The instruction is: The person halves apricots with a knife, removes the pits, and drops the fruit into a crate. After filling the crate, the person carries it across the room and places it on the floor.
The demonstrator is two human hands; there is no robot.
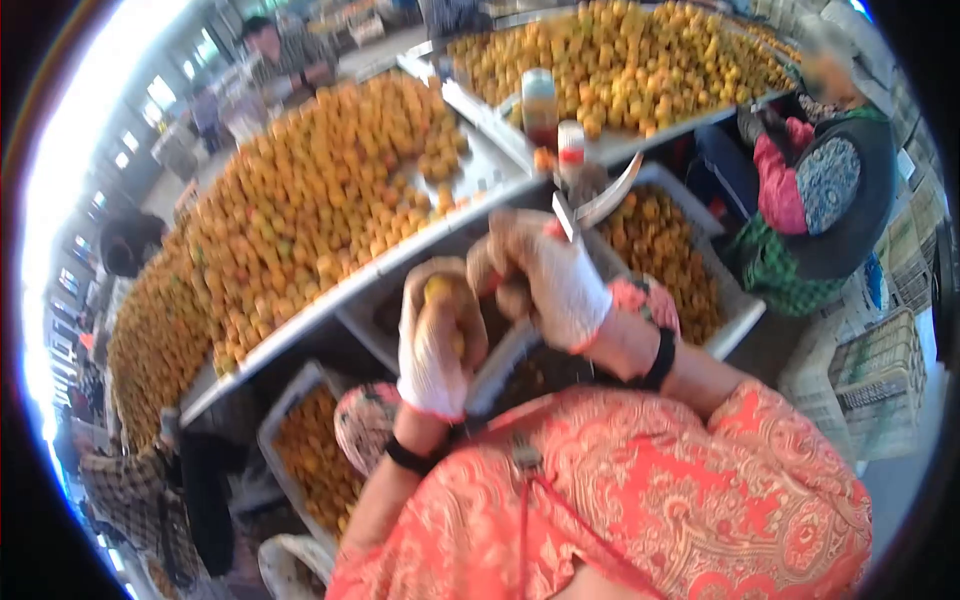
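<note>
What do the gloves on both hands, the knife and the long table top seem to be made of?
Gloves on the left hand, around a fruit, and right hand: white knitted fabric, matte, probably cotton. Knife: bright shiny blade, likely steel. Table top: grey sheet metal, dull gloss, perhaps steel or aluminium.

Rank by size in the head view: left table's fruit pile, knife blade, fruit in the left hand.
1. fruit pile
2. knife blade
3. fruit in the left hand, though it is partly hidden by the fingers, so this is less sure

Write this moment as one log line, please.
left hand: grips yellow fruit | right hand: holds knife, blade up | around: table bearing heaped fruit
</note>
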